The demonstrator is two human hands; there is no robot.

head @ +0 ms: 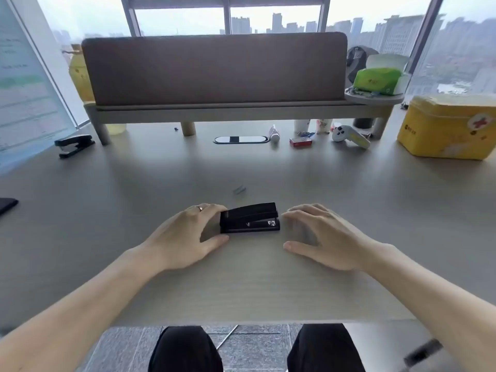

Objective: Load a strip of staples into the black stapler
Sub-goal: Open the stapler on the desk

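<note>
The black stapler (250, 218) lies on the desk (241, 277) in front of me, its lid down and its metal nose pointing right. My left hand (185, 234) rests at the stapler's left end, fingers spread, fingertips touching or nearly touching its rear. My right hand (324, 234) hovers just right of the stapler's nose, fingers apart and holding nothing. A small strip of staples (239, 189) lies loose on the desk a little beyond the stapler.
A second black stapler (75, 145) sits far left. A red staple box (301, 142), a glue tube (274, 133), a white controller (350, 136) and a yellow tin (448, 126) line the back right. A monitor shelf (230, 110) spans the rear.
</note>
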